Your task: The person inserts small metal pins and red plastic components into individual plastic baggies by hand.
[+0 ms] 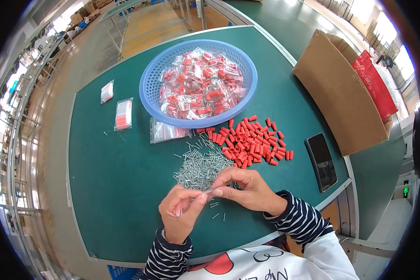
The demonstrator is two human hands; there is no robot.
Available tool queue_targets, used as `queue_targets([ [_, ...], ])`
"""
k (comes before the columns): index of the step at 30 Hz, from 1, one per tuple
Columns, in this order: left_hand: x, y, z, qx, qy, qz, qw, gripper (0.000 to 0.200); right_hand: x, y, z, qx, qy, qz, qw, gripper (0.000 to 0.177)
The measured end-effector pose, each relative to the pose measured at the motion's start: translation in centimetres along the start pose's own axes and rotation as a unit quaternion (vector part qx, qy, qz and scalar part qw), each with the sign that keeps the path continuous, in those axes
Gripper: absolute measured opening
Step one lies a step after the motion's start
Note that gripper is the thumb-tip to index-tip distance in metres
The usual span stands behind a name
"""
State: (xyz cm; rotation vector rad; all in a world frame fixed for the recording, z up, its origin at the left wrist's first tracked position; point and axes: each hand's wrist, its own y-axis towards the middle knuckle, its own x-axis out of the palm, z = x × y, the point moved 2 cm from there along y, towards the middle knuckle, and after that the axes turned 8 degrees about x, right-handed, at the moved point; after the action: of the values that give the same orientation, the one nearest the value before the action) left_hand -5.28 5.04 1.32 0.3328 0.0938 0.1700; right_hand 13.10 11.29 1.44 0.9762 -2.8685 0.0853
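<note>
My left hand [181, 211] and my right hand [247, 189] meet fingertip to fingertip above the front of the screw pile. Between them they pinch a small clear plastic bag [209, 192], mostly hidden by the fingers; its contents cannot be made out. Just beyond my fingers lies a heap of small silver screws [198, 167], with a few loose ones near my right hand. Red ribbed plastic caps [254, 144] are heaped to the right of the screws.
A blue perforated basket [147, 95] holds many filled bags with red pieces. Stacks of flat zip bags [123, 114] lie to its left, and more bags [165, 131] at its front. A phone [321, 162] and a cardboard box [338, 93] are on the right.
</note>
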Motion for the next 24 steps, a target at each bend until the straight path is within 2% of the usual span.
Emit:
queue_targets([
  [4,0.1,-0.4,0.0,-0.020,-0.037,0.031,0.999,0.009,0.4,0.1,0.5,-0.009,-0.002,0.027,1.000,0.013],
  [5,0.0,-0.4,0.2,-0.078,-0.078,0.041,0.993,0.009,0.4,0.0,0.7,-0.007,0.008,0.037,0.999,0.014],
  [7,0.0,-0.3,0.5,-0.189,-0.159,0.062,0.967,0.011,0.4,-0.1,0.0,0.057,0.124,0.011,0.991,0.010],
  [8,0.1,-0.2,0.5,-0.163,-0.120,0.032,0.979,0.010,0.5,-0.1,-0.2,0.088,0.181,-0.005,0.979,0.009],
  [10,0.6,-0.2,0.2,-0.112,-0.042,-0.027,0.992,0.009,0.6,-0.1,0.3,0.077,0.158,-0.003,0.984,0.008],
  [13,1.4,-0.1,0.3,-0.137,-0.070,-0.031,0.988,0.011,0.8,-0.2,0.6,0.083,0.140,-0.014,0.987,0.009],
  [16,0.0,-0.5,-0.7,-0.280,-0.182,-0.086,0.939,0.013,1.1,-0.3,0.9,0.117,0.158,-0.003,0.980,0.014],
  [19,0.5,-0.2,0.1,-0.301,-0.209,-0.051,0.929,0.013,0.8,-0.3,1.1,0.154,0.196,-0.010,0.968,0.016],
  [24,0.7,-0.3,0.0,-0.231,-0.157,-0.006,0.960,0.011,0.7,-0.2,0.9,0.168,0.179,-0.005,0.969,0.016],
])
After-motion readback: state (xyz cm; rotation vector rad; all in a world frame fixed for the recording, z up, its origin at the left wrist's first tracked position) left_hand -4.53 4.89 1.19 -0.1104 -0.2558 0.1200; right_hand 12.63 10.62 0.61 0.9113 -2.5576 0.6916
